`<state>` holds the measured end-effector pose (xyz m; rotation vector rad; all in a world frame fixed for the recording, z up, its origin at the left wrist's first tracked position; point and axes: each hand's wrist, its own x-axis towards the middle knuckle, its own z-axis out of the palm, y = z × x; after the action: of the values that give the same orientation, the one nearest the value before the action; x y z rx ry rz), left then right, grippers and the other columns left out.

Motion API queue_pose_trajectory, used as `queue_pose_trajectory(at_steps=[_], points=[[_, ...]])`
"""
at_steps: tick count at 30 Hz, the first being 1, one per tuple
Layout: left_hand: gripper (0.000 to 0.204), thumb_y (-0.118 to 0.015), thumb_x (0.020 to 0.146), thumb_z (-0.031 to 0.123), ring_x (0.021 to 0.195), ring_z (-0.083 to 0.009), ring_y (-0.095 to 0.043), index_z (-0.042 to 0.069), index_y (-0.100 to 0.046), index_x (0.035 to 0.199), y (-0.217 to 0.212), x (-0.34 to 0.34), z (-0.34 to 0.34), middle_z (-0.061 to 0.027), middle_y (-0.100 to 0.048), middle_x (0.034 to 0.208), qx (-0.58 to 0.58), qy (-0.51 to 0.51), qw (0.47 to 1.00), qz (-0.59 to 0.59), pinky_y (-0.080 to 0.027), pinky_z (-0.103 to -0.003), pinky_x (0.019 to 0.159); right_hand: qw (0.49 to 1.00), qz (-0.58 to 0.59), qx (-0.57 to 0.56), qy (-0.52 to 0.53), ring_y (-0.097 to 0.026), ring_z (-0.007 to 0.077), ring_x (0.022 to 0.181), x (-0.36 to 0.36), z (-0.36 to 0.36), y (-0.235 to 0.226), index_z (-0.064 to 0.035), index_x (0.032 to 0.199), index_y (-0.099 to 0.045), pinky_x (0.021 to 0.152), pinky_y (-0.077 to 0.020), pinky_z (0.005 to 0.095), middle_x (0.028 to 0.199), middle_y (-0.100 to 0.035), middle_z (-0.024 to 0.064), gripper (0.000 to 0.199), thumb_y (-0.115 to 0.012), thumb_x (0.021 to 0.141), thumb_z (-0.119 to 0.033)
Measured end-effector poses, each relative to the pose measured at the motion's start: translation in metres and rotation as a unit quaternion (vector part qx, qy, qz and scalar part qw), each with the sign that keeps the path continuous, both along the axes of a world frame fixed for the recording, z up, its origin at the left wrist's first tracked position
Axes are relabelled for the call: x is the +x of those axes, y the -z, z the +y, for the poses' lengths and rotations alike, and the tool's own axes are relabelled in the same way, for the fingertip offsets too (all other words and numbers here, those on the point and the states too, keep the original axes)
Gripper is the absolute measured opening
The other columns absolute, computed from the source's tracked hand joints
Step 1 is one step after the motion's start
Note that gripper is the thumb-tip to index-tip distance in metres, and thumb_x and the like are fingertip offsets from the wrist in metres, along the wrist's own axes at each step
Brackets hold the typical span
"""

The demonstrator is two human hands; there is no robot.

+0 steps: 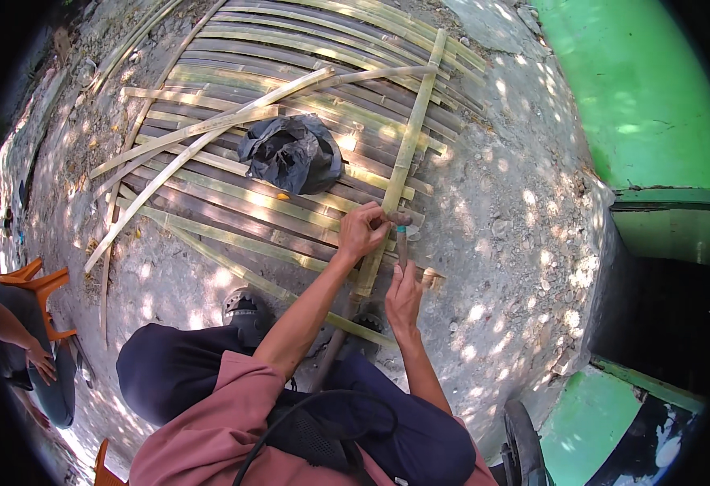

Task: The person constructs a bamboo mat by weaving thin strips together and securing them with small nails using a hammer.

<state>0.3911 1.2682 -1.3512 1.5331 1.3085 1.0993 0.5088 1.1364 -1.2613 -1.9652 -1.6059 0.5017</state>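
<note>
My right hand (404,298) is closed round the handle of a hammer (402,235), which has a teal band just below its head. The hammer head lies over a long bamboo crosspiece (412,138), right beside the fingers of my left hand (361,232). That hand is closed in a pinch at the crosspiece; whatever its fingertips hold is too small to make out. Beneath the crosspiece, many split bamboo slats (278,212) lie side by side on the ground, some green, some brown.
A crumpled black plastic bag (292,155) sits on the slats. Loose bamboo strips (185,156) cross over them at the left. Another person's hand (41,361) shows at the far left, near an orange plastic chair (43,285). A green wall (642,97) rises at the right.
</note>
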Motion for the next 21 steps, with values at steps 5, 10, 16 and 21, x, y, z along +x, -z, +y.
queue_pose_trajectory(at_steps=[5,10,16,21], points=[[0.018,-0.085,0.083,0.013,0.061,-0.0189,-0.061,0.002,-0.07,0.08,-0.005,-0.001,-0.005,-0.0057,-0.061,0.073,-0.016,-0.012,1.0,-0.004,-0.046,-0.035,0.059,0.998,0.047,0.02,0.032,-0.07,0.0554,0.089,-0.008,0.002,-0.02,0.001,0.129,-0.058,0.072,-0.0522,0.057,0.094,-0.071,0.0303,0.025,-0.05,0.115,-0.019],[0.018,-0.085,0.083,0.012,0.061,-0.0195,-0.061,0.002,-0.07,0.08,-0.007,0.003,-0.002,-0.0062,-0.062,0.073,-0.013,-0.006,1.0,-0.001,-0.046,-0.035,0.059,0.999,0.021,-0.011,0.026,-0.07,0.0552,0.091,-0.003,-0.005,0.001,0.0005,0.129,-0.058,0.072,-0.0508,0.0585,0.095,-0.069,0.0323,0.026,-0.05,0.116,-0.02],[0.019,-0.088,0.085,0.016,0.062,-0.0196,-0.06,0.004,-0.074,0.087,0.004,-0.003,-0.004,-0.0062,-0.06,0.076,0.009,-0.001,1.0,0.002,-0.046,-0.036,0.059,0.998,0.041,-0.015,0.039,-0.068,0.0566,0.092,-0.003,-0.002,-0.006,0.0007,0.132,-0.058,0.073,-0.0497,0.06,0.099,-0.069,0.0341,0.029,-0.05,0.116,-0.022],[0.044,-0.09,0.084,0.031,0.09,-0.0265,-0.066,0.009,-0.071,0.117,0.001,-0.003,-0.018,-0.0079,-0.063,0.096,-0.027,0.005,1.0,0.013,-0.053,-0.04,0.078,0.999,0.011,0.032,0.008,-0.068,0.057,0.092,0.003,-0.007,0.006,0.0013,0.131,-0.058,0.073,-0.05,0.0608,0.098,-0.07,0.033,0.029,-0.05,0.116,-0.022]])
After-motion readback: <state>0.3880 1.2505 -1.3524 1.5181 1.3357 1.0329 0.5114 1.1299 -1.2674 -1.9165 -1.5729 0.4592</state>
